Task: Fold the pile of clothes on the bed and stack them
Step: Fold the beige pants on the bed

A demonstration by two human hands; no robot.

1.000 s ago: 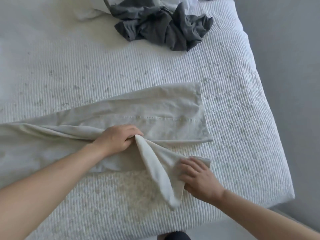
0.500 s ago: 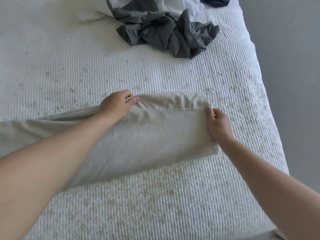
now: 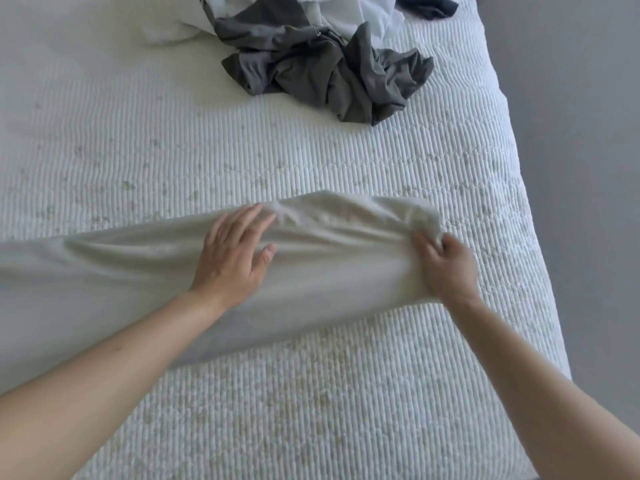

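Note:
A pale beige garment [image 3: 138, 282] lies folded lengthwise across the white ribbed bed [image 3: 311, 403], running off the left edge of view. My left hand [image 3: 230, 252] rests flat on it with fingers spread, near its far edge. My right hand [image 3: 446, 266] grips the garment's right end, where the cloth bunches up and looks blurred. At the far side of the bed sits the pile: a crumpled dark grey garment [image 3: 325, 74], white clothes [image 3: 349, 12] behind it and a dark navy piece [image 3: 433, 6].
The bed's right edge [image 3: 533, 237] drops off to a grey floor [image 3: 581, 133]. Bare bedspread lies between the beige garment and the pile, and also in front of my arms.
My left hand has let go of the far edge and now lies flat with fingers spread. My right hand has gathered the right end, and the cloth's far edge has bunched up.

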